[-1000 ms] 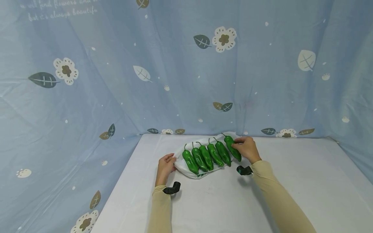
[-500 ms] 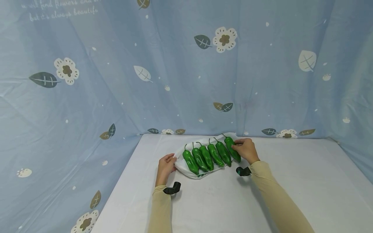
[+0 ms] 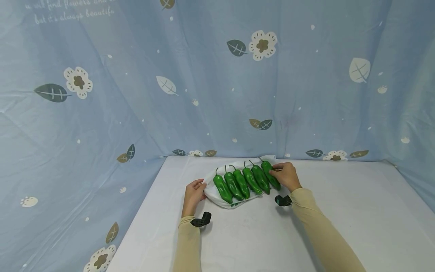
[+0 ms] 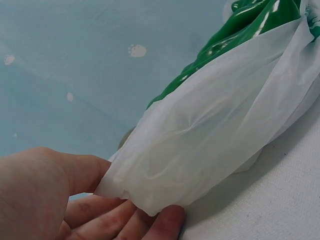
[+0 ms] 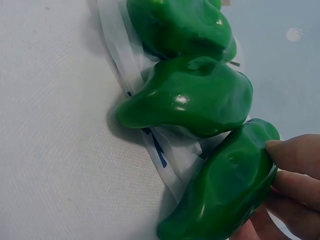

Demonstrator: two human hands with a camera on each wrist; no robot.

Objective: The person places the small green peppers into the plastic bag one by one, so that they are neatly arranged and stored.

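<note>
Several green peppers [image 3: 240, 183] lie side by side in a slanting row on a white plastic bag [image 3: 212, 196], stems pointing to the back. At the bag's left end my left hand [image 3: 193, 195] pinches its edge; in the left wrist view the thumb is above the plastic [image 4: 190, 135] and the fingers are below. My right hand [image 3: 287, 176] holds the rightmost green pepper [image 3: 267, 168] by its right side. In the right wrist view the thumb presses the upper side of that pepper [image 5: 225, 175], and the fingers bend along its flank. Its upper end touches or nearly touches the neighbouring pepper [image 5: 195, 97].
The bag lies near the back edge of a white-covered table [image 3: 244, 241]. Behind and to the left hangs a blue curtain [image 3: 204, 68] printed with leaves and flowers. A black wrist camera sits on the left wrist [image 3: 201, 220] and another on the right wrist [image 3: 283, 200].
My right hand has shifted slightly left with the rightmost pepper, closing the gap to its neighbour. The left hand and the other peppers have hardly moved.
</note>
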